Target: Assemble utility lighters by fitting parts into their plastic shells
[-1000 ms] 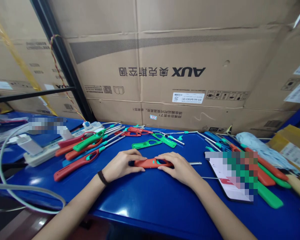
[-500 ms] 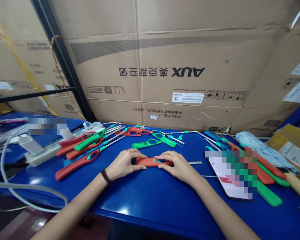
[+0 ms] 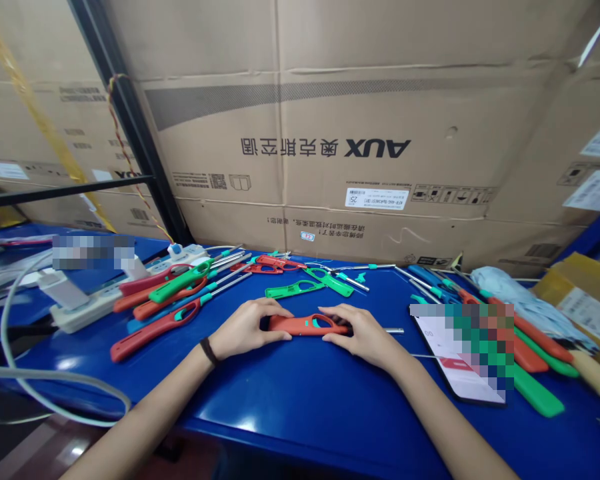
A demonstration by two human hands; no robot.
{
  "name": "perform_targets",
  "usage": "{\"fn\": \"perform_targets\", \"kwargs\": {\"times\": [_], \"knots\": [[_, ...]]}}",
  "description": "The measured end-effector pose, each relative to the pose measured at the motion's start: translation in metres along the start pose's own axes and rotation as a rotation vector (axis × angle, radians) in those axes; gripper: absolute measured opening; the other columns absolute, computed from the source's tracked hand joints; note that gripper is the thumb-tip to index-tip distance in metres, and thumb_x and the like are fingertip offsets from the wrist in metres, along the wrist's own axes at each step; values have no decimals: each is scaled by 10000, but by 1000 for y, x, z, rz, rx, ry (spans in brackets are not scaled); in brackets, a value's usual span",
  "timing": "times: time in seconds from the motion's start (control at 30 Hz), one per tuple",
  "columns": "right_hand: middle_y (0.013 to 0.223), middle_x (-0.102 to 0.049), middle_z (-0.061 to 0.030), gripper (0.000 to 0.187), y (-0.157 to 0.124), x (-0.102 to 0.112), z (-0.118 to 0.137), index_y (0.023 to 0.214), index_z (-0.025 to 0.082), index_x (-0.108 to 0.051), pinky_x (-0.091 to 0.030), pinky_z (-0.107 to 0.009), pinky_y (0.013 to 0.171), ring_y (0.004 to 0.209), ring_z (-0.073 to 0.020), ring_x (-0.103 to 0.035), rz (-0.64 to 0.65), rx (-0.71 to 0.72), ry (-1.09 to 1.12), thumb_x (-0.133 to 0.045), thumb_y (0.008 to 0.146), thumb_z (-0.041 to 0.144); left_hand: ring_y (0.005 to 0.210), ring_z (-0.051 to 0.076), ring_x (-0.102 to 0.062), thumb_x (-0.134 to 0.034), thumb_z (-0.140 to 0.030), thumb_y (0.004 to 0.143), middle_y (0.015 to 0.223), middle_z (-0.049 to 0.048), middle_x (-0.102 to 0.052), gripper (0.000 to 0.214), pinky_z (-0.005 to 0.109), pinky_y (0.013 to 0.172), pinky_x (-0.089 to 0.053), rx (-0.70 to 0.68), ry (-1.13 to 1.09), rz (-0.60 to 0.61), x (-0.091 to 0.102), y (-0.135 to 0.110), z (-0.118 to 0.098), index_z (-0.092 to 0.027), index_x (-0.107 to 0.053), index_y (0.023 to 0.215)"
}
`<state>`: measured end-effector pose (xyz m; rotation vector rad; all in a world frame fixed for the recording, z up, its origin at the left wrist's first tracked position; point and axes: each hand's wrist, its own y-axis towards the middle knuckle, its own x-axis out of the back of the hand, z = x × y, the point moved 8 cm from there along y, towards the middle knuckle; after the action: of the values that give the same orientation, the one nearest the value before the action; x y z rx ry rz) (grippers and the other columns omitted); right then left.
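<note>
An orange long-necked lighter (image 3: 300, 325) with a green trigger lies across the middle of the head view, its metal barrel pointing right. Round the lighter's handle end, my left hand (image 3: 250, 328) is closed, thumb at the near side and fingers at the far side. My right hand (image 3: 357, 333) grips the lighter near the trigger guard, covering part of the barrel. Just behind the hands are two green lighter shell halves (image 3: 295, 288) and some red shell pieces (image 3: 270, 264).
Several lighters (image 3: 155, 330) lie at left beside a white power strip (image 3: 85, 310). At right are a phone (image 3: 460, 373), more lighters (image 3: 535, 390), a pale blue cloth (image 3: 525, 293) and a yellow box (image 3: 580, 287). Large cardboard boxes (image 3: 305, 100) stand behind the blue table (image 3: 260, 407).
My right hand has slid slightly right along the lighter, uncovering more of its trigger guard. My left hand stays at the handle end.
</note>
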<state>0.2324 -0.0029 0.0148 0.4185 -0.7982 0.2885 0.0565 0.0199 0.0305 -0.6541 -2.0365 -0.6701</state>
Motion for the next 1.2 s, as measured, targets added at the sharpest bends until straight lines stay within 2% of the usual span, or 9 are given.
{"fn": "perform_targets", "kwargs": {"times": [0.17,0.37,0.63,0.9,1.03,1.2], "knots": [[1159,-673,-52,383,-5,7,-12,1218,253,-598,-569,-367,789,996,-229,-657,4,-61,108,-581,836,228,967,215,-627,-676,-417,793,1055,56,-674,351,309,867,-480,12,-8,-22,4,0,3,-228,-675,1088],[1160,-675,-29,319,-6,12,-3,1165,265,-635,-500,-388,931,1062,-223,-629,-39,10,29,-566,857,219,957,214,-635,-659,-426,804,1070,60,-671,345,310,870,-493,-8,13,-68,5,-1,4,-212,-674,1075],[1102,-692,-25,287,-5,15,2,1132,269,-644,-504,-342,893,1013,-199,-642,-72,72,-24,-555,870,195,918,206,-647,-652,-420,806,1038,51,-672,320,313,879,-497,-32,34,-120,8,-2,4,-207,-675,1043],[1137,-686,-22,307,-7,16,1,1144,271,-640,-503,-344,910,1036,-205,-640,-88,59,-43,-582,848,215,907,195,-644,-647,-406,813,1049,49,-660,317,285,824,-507,-55,55,-120,11,-5,3,-210,-672,1061],[1120,-691,-10,301,-8,14,1,1137,280,-640,-525,-344,865,991,-211,-659,-55,14,-54,-578,847,226,920,195,-642,-641,-422,814,1053,43,-663,323,276,814,-503,-49,86,-90,12,-6,5,-227,-677,1069],[1113,-688,-4,311,-9,12,4,1139,289,-633,-552,-291,711,796,-172,-692,-2,-25,-41,-560,850,203,931,198,-636,-653,-428,802,1051,30,-669,328,274,809,-499,-48,120,-78,11,-7,6,-257,-680,1080]]}}
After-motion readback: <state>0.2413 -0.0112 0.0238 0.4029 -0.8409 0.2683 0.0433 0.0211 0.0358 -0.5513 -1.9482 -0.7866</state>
